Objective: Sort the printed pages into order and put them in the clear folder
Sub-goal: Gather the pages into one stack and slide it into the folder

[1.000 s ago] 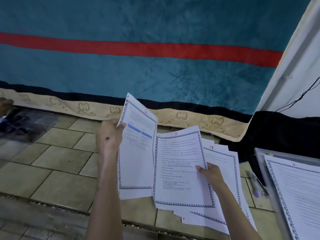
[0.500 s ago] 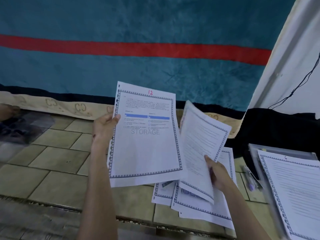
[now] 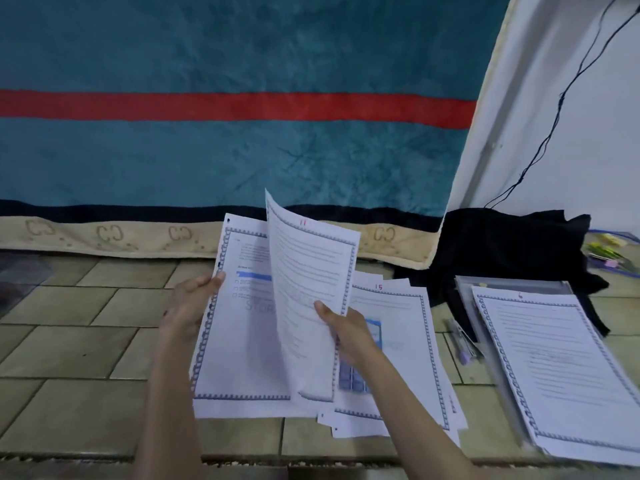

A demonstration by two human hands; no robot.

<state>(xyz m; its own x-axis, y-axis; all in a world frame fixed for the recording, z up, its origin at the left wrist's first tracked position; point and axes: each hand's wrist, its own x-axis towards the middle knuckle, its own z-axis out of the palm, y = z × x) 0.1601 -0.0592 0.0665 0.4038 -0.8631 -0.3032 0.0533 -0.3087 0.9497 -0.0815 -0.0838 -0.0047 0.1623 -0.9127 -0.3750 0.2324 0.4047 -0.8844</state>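
My left hand (image 3: 188, 306) grips the left edge of a printed page with a blue bar and STORAGE watermark (image 3: 239, 341), held above the tiled floor. My right hand (image 3: 346, 329) pinches the page marked 11 (image 3: 308, 278), which stands curved and partly overlaps the left page. Below them a loose pile of pages (image 3: 398, 341) lies on the floor, its top sheet marked 15. To the right the clear folder (image 3: 512, 284) lies flat with a stack of pages (image 3: 554, 368) on it, the top one marked 6.
A teal blanket with a red stripe (image 3: 225, 105) hangs behind. Dark cloth (image 3: 502, 247) lies by the folder's far end. Pens (image 3: 462, 344) rest between the pile and the folder. A black cable (image 3: 554, 116) runs down the white wall. Small coloured items (image 3: 606, 254) lie far right.
My right hand has swung page 11 up and left until it overlaps the page in my left hand. My left hand has lowered its page slightly.
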